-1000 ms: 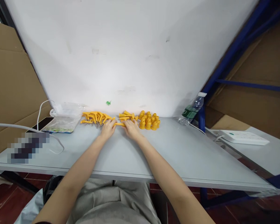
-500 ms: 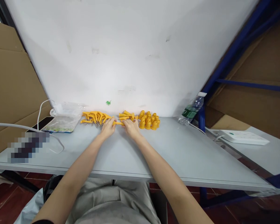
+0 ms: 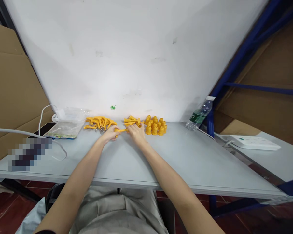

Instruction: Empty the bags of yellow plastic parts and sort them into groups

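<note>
Between my two hands stretches a thin yellow plastic part [image 3: 122,130], held level just above or on the table. My left hand [image 3: 108,134] pinches its left end, where a wider piece sticks out past the fingers. The right end runs into the closed fingers of my right hand [image 3: 137,132], which hide how it finishes. Left of them lies a pile of yellow T-shaped handles [image 3: 100,121] with small metal bits along its front. Behind my right hand are several flared yellow pieces [image 3: 130,119]. Several yellow ribbed cups [image 3: 154,130] stand grouped to its right.
A clear bottle with a green label [image 3: 200,113] leans near the blue frame. Plastic bags [image 3: 65,129], a phone [image 3: 47,127] and a white cable [image 3: 61,151] lie at left. The white wall [image 3: 136,65] rises behind; a power strip [image 3: 255,142] sits at right.
My left hand has shifted slightly left and down and turned, showing more of the yellow part's left end. My right hand has moved barely at all.
</note>
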`<state>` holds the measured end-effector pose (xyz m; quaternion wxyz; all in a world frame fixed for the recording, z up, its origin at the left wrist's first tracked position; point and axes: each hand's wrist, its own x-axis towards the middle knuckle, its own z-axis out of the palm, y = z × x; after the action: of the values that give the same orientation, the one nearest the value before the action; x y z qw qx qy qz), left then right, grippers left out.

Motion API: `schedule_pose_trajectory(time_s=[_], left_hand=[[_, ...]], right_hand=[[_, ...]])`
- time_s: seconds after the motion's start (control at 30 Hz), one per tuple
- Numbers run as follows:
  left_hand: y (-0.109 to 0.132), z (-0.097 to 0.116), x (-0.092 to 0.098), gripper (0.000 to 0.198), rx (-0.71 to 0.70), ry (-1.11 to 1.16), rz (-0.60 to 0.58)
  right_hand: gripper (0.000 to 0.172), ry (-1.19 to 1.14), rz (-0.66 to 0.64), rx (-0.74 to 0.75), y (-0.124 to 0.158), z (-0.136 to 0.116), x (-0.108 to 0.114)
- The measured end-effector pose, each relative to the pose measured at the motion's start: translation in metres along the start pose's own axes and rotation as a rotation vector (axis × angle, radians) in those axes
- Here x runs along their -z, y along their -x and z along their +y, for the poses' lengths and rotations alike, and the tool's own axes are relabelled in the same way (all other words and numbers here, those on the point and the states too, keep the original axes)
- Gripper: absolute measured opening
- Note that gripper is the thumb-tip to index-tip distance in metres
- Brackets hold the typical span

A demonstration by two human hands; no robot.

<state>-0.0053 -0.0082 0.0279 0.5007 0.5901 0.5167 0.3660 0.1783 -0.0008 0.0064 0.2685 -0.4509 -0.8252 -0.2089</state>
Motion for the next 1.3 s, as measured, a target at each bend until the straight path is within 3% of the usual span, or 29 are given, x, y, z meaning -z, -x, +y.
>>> schedule_pose_trajectory(time_s=[0.07,0.23,0.47,0.6,0.8,1.0,1.17,1.3], left_hand=[[-0.001,-0.003,-0.002,0.019,-0.105,-0.125,0.08],[-0.001,-0.012,-0.004,0.022,-0.516,-0.588,0.282],[0.001,-0.015,-0.001,0.027,-0.621,-0.692,0.387],[0.002,-0.009,-0.004,0.026,-0.575,-0.598,0.403],[0.0,-0.001,-0.008,0.02,-0.399,-0.319,0.387],[0.003,0.007,-0.012,0.024,-0.123,0.11,0.203],[0.006,0.011,-0.009,0.031,-0.024,0.283,0.146],[0.005,0.011,-0.006,0.022,0.103,0.405,0.023]], right_hand=[[0.02,0.005,0.004,-0.007,0.0,0.002,0.0],[0.024,-0.069,-0.025,-0.028,0.002,0.006,0.002],[0.031,-0.15,-0.083,-0.028,0.0,0.0,0.007],[0.03,-0.113,-0.055,-0.063,-0.002,-0.002,0.009],[0.028,-0.093,-0.023,-0.078,-0.002,-0.002,0.009],[0.029,-0.049,-0.001,-0.089,-0.001,-0.002,0.009],[0.029,-0.024,-0.002,-0.093,0.0,-0.003,0.009],[0.032,0.015,0.001,-0.135,-0.001,-0.002,0.008]])
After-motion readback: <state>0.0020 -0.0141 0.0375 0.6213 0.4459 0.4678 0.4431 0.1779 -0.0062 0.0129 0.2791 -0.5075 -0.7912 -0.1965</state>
